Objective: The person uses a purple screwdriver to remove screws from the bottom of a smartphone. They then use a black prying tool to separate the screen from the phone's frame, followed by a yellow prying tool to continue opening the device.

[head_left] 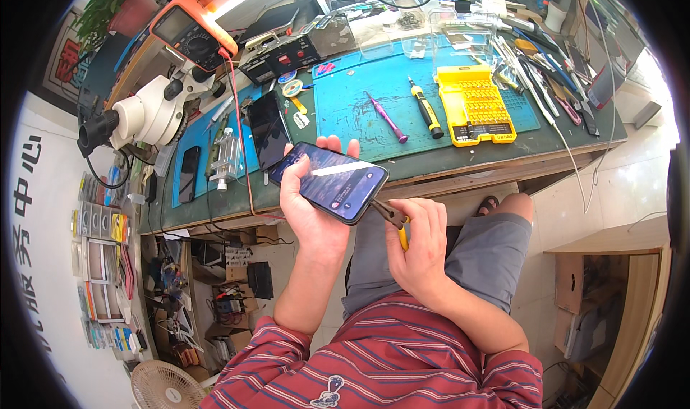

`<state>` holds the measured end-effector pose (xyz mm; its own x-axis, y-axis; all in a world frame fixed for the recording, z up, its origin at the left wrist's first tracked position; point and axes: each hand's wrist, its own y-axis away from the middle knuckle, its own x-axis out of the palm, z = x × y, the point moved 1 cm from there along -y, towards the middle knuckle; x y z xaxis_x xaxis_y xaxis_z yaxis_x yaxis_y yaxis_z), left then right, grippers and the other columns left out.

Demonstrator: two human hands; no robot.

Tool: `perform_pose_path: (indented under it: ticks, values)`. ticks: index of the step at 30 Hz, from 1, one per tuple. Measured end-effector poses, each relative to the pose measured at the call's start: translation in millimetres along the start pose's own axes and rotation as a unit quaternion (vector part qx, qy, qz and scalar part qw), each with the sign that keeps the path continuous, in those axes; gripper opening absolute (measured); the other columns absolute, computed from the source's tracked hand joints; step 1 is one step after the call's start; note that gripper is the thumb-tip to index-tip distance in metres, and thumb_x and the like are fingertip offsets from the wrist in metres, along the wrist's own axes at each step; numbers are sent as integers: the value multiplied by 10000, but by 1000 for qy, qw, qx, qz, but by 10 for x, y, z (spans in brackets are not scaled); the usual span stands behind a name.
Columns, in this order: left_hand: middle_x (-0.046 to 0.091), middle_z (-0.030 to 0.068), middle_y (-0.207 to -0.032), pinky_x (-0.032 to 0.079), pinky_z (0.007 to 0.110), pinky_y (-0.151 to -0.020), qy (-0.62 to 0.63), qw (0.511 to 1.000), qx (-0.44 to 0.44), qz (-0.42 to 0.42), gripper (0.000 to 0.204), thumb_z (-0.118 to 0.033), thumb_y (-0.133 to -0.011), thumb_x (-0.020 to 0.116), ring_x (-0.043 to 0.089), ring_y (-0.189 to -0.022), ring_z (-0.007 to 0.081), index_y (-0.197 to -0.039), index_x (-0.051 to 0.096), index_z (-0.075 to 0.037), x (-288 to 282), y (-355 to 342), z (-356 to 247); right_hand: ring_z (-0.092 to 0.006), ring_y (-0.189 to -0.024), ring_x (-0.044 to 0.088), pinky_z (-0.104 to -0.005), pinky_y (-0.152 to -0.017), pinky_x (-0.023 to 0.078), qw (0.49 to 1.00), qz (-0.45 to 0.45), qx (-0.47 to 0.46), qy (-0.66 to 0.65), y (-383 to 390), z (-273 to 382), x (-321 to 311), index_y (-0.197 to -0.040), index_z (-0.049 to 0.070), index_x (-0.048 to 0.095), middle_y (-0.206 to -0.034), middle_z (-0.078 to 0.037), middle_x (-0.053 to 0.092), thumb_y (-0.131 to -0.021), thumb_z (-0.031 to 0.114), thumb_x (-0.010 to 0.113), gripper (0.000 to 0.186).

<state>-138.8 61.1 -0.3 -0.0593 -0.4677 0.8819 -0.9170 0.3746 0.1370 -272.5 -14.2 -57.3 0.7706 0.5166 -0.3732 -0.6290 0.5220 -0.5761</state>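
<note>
My left hand is closed around a smartphone with a lit screen, held tilted just off the bench's front edge. A bright strip of glare crosses its display. In my right hand are small pliers with dark jaws and yellow grips. The jaws meet the phone's lower right corner; whether they pinch anything there I cannot tell. Beyond the phone, a purple screwdriver and a yellow-and-black screwdriver lie on the blue mat, beside a yellow bit case.
A microscope and an orange multimeter with a red lead stand at the left. Two dark phones, one a large black phone, rest near my left hand. Various hand tools crowd the right side. A fan is low at the left.
</note>
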Motion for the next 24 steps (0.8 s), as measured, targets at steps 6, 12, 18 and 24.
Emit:
perform_pose_path:
  ticks: [6,12,18,24]
  values:
    - [598,155,-1158,422,570,-1169,5,1000,-4,-5,122,-74,-939,556,626,-1148,282,-1061,553,-82,-34,-20,3,-345,-984,555,-435,-875,443,1000,-2,-1,-1,18,8,12,-1205,37,597,-1089,-130,599,-766,-16,742,465]
    - [592,168,-1162,423,583,-1165,11,1000,-9,-17,117,-71,-941,553,629,-1143,299,-1057,540,-58,-39,-19,9,-343,-994,551,-435,-884,438,1000,1,12,11,28,2,27,-1204,41,597,-1102,-126,593,-760,0,750,471]
    - [622,189,-1119,432,585,-1157,8,999,-30,-42,109,-73,-938,561,641,-1123,320,-1042,542,-47,-65,-24,11,-314,-923,573,-418,-815,455,997,-16,-38,57,20,-50,27,-1180,53,611,-1032,-111,595,-759,11,759,448]
    - [661,208,-1095,454,560,-1141,-40,985,-168,-16,129,-88,-935,576,662,-1083,343,-1046,576,-25,-40,-13,-97,-218,-840,562,-378,-745,460,926,-123,-289,208,-270,-568,-180,-1098,101,671,-975,-20,592,-779,116,749,328]
